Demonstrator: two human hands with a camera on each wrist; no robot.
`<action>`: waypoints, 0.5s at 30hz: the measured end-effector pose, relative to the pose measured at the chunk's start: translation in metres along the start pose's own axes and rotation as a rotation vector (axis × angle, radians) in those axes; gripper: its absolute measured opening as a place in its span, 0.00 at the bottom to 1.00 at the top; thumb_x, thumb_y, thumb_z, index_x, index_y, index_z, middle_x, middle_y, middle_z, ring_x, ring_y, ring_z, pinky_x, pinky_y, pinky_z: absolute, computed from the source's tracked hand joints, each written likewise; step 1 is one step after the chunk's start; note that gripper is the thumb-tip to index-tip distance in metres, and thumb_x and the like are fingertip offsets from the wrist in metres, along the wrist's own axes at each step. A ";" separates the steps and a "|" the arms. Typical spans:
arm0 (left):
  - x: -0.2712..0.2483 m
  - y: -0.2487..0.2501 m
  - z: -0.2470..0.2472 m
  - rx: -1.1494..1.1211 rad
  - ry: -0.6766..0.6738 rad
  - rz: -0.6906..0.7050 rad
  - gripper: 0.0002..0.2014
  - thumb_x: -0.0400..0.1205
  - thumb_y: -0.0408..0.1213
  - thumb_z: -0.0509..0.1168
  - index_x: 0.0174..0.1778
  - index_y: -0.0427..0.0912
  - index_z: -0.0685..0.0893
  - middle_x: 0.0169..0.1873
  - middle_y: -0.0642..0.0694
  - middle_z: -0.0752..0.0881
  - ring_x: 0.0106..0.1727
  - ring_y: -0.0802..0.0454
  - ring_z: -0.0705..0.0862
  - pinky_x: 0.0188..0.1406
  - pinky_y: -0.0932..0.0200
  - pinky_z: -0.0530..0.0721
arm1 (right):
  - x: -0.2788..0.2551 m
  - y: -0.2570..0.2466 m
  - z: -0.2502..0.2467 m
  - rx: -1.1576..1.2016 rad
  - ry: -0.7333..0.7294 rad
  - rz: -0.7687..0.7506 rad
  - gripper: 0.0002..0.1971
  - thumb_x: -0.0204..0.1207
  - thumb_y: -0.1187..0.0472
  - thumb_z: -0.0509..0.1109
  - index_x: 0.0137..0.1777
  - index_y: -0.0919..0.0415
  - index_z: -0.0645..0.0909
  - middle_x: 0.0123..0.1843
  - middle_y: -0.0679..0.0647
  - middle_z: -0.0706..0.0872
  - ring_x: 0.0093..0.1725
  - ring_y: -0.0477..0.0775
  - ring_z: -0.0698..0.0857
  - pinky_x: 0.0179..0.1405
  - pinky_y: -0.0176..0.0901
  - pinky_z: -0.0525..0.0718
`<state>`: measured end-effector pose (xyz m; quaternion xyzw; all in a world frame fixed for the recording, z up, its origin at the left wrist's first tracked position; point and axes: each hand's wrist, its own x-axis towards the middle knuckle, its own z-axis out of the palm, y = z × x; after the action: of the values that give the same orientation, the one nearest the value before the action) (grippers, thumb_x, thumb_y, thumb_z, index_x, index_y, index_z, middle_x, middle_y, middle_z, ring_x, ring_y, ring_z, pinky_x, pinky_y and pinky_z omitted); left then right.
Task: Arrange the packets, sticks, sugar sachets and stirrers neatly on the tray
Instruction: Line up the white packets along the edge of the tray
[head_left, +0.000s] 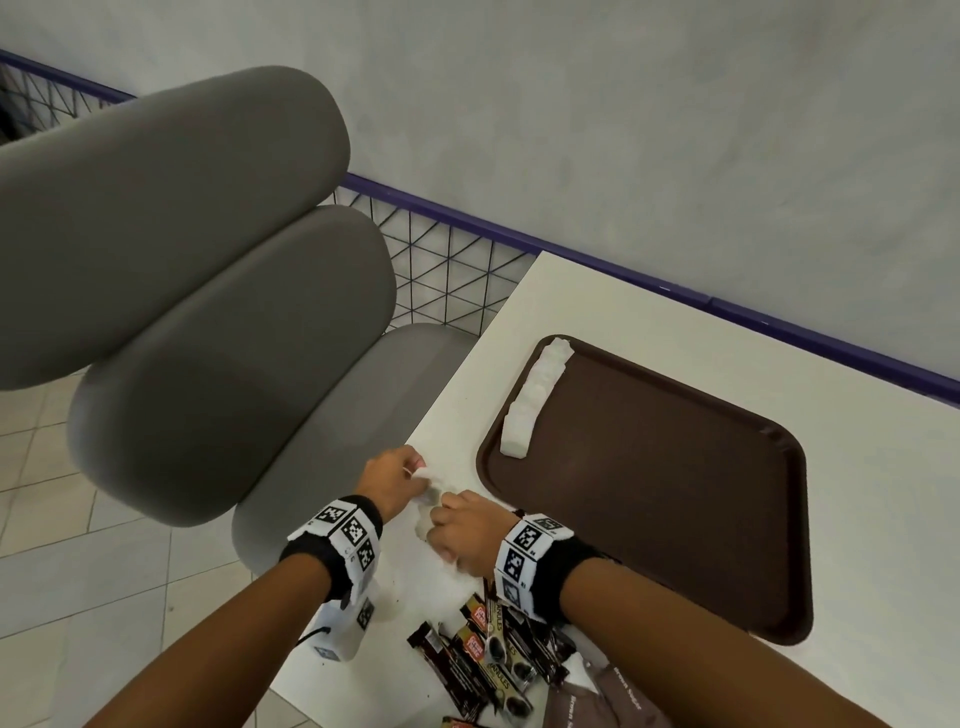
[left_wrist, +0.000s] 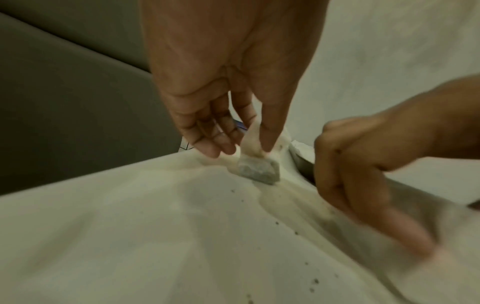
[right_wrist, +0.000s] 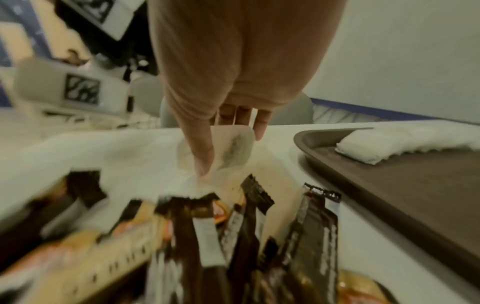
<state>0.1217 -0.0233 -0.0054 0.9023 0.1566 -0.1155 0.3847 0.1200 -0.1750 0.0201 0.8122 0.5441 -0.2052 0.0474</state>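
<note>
- Head view: hands meet at the table's left edge, at about 7 o'clock from the brown tray (head_left: 675, 499). The left hand (head_left: 392, 480) pinches a small white sachet (head_left: 422, 473); the right hand (head_left: 467, 535) has its fingers curled on more white sachets lying beneath it. A neat row of white sachets (head_left: 535, 397) already lines the tray's left rim, at its 10 o'clock corner. The rest of the tray shows bare brown surface.
- Head view, writing: dark coffee sticks (head_left: 483, 660) lie in a loose heap at 6 o'clock from the hands, some with a red logo too small to read; one stick shows letters that look like "NULES". A brown packet (head_left: 618, 696) at the bottom edge reads "Brown Sugar", as far as I can tell.
- Left wrist view: thumb and forefinger of the left hand (left_wrist: 228, 98) grasp one sachet (left_wrist: 258, 167) by its top edge, its body touching the table (left_wrist: 130, 226). The right hand (left_wrist: 363, 164) is blurred at 3 o'clock.
- Right wrist view: the right hand (right_wrist: 233, 82) grips a white sachet (right_wrist: 233, 148) between thumb and fingers, with the sticks (right_wrist: 233, 226) fanned out below at 6 o'clock.
- Doing the step well, in my judgement: gather the loose sachets square, edges aligned, then set them beside the existing row, keeping the pinch light so the paper does not tear.
</note>
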 end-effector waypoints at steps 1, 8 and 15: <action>-0.003 0.001 -0.003 -0.065 0.050 0.016 0.11 0.75 0.33 0.71 0.34 0.49 0.75 0.37 0.50 0.82 0.40 0.50 0.80 0.36 0.69 0.69 | 0.000 0.003 -0.003 0.073 0.025 0.052 0.11 0.71 0.70 0.65 0.53 0.65 0.80 0.59 0.62 0.80 0.64 0.61 0.71 0.61 0.51 0.67; -0.013 0.006 -0.021 -0.261 0.164 0.124 0.02 0.80 0.33 0.66 0.46 0.43 0.81 0.43 0.44 0.87 0.47 0.44 0.84 0.45 0.63 0.74 | -0.012 0.044 -0.020 0.900 0.418 0.547 0.04 0.72 0.64 0.71 0.41 0.56 0.78 0.39 0.49 0.80 0.39 0.47 0.78 0.43 0.38 0.79; -0.006 0.026 -0.016 -0.438 0.109 0.191 0.02 0.82 0.33 0.63 0.47 0.43 0.80 0.45 0.45 0.86 0.47 0.50 0.83 0.51 0.56 0.82 | -0.021 0.064 -0.035 1.330 0.547 0.497 0.09 0.71 0.69 0.73 0.39 0.54 0.79 0.33 0.51 0.78 0.28 0.40 0.77 0.32 0.31 0.76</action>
<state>0.1274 -0.0298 0.0250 0.8128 0.1123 0.0070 0.5715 0.1810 -0.2087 0.0512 0.7904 0.0992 -0.2644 -0.5437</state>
